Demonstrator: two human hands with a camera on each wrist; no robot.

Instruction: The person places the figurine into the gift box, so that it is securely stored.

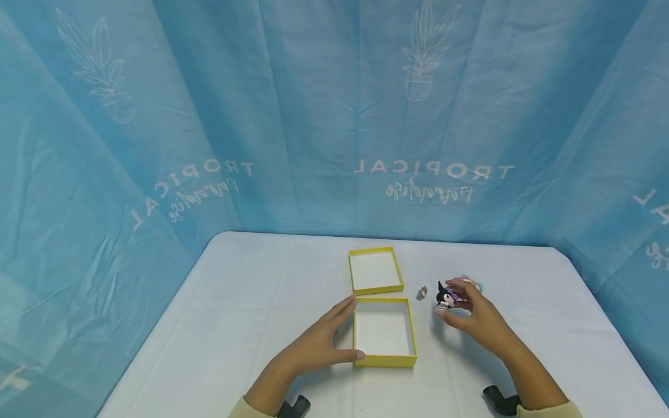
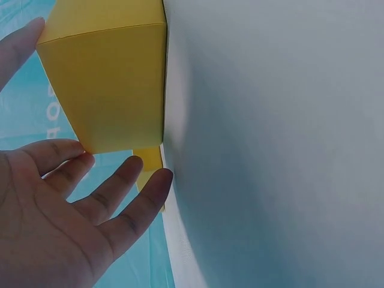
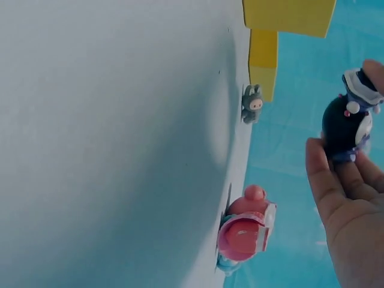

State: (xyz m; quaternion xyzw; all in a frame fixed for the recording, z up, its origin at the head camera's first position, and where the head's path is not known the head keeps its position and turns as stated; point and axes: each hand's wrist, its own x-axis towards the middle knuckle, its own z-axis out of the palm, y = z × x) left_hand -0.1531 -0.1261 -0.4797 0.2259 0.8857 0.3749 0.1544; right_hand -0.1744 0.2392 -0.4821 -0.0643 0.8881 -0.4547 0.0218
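My right hand pinches a small black-and-white character figurine between thumb and fingers, above the table. Dark pointed ears and a striped base show on it in the head view. Left of it, my left hand spans the left side of an open yellow box with a white inside. Its thumb is at the near corner, its fingertips at the far corner, the fingers spread and fairly straight. A pink figurine stands behind the right hand, partly hidden in the head view. A small grey figurine stands between box and right hand.
A second shallow yellow box part lies just behind the open box, also white inside. A white cloth covers the table. Blue printed curtains hang behind the table and at both sides.
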